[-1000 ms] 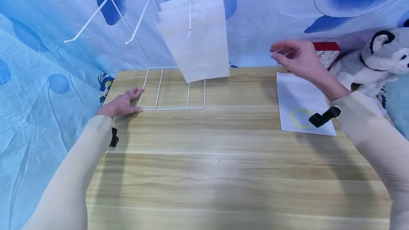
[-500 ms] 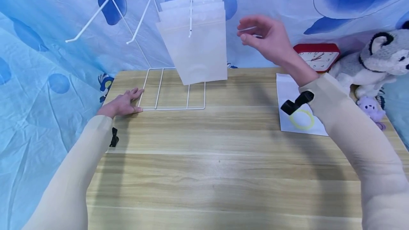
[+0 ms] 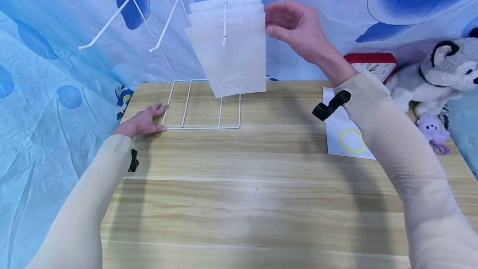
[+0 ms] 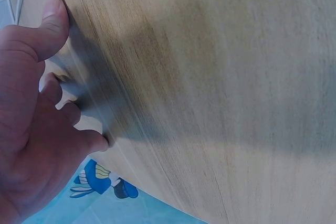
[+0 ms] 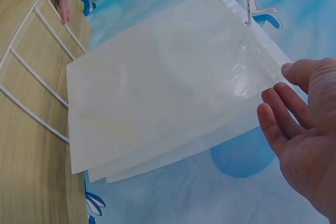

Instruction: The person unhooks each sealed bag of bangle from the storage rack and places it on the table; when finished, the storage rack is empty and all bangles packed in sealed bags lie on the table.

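Several whitish translucent zip bags (image 3: 233, 61) hang one behind another on a prong (image 3: 225, 20) of a white wire rack (image 3: 201, 128). My right hand (image 3: 298, 30) is at the upper right edge of the bags, palm toward them. In the right wrist view the thumb (image 5: 302, 72) and bent fingers (image 5: 278, 111) stand apart, tips right at the bags' edge. My left hand (image 3: 143, 120) rests on the left side of the rack's base, with its thumb (image 4: 52, 11) on the front corner and its other fingertips down on the tabletop.
At right a white bag (image 3: 347, 136) with a yellow ring lies on the wooden table (image 3: 242, 202). Behind it stand a red clock (image 3: 386, 63), a grey plush dog (image 3: 444, 69) and a small purple plush toy (image 3: 432, 130). Bare rack prongs (image 3: 108, 22) stick out at upper left.
My right hand has moved left from in front of the clock to the bags' right edge, revealing the clock and the purple toy. My left hand stays on the rack.
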Demonstrator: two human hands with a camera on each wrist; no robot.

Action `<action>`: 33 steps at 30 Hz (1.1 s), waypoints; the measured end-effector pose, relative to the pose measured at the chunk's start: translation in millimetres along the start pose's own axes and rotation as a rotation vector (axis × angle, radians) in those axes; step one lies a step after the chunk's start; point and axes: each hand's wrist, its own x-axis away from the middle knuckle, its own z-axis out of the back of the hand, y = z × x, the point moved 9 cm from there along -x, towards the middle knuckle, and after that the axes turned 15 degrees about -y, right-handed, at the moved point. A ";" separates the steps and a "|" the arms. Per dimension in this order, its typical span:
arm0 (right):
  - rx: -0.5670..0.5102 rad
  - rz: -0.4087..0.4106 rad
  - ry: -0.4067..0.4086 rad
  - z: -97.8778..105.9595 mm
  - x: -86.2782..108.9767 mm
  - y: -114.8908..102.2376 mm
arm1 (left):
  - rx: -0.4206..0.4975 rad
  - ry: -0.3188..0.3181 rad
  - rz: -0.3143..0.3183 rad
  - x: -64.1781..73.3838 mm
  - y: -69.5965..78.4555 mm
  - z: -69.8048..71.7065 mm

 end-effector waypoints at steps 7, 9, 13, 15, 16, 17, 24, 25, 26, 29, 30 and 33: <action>-0.096 -0.076 -0.008 -4.9 -10.7 10.3 | 0.002 -0.010 -0.001 -2.3 -0.1 -2.0; -0.106 -0.109 -0.014 -6.5 -13.1 13.0 | -0.002 -0.009 -0.002 -3.3 -0.2 -1.3; -0.102 -0.142 -0.029 -10.8 -18.4 13.0 | -0.003 -0.006 -0.006 -4.0 0.3 0.5; -0.115 -0.138 -0.038 -13.7 -21.6 11.9 | 0.000 -0.005 -0.005 -4.5 0.9 1.0; -0.124 -0.134 -0.043 -15.3 -23.4 11.3 | 0.002 -0.006 -0.006 -4.6 1.4 1.0; -0.137 -0.128 -0.046 -16.8 -25.1 10.7 | 0.004 -0.007 -0.005 -4.9 1.5 0.8; -0.211 -0.147 -0.046 -23.6 -34.9 12.8 | 0.011 -0.009 -0.013 -8.3 2.9 -0.8; -0.224 -0.150 -0.046 -24.3 -36.0 13.5 | 0.011 -0.009 -0.016 -8.6 3.4 -0.8; -0.242 -0.153 -0.045 -24.9 -37.1 14.2 | 0.008 -0.008 -0.016 -8.4 4.7 -0.7; -0.274 -0.150 -0.041 -26.0 -39.4 15.3 | 0.005 -0.009 -0.019 -7.9 6.3 0.1; -0.283 -0.152 -0.038 -26.3 -40.1 15.8 | 0.005 -0.010 -0.018 -7.5 6.3 0.4; -0.272 -0.153 -0.038 -27.9 -42.1 16.2 | -0.001 -0.012 -0.013 -6.5 5.9 0.9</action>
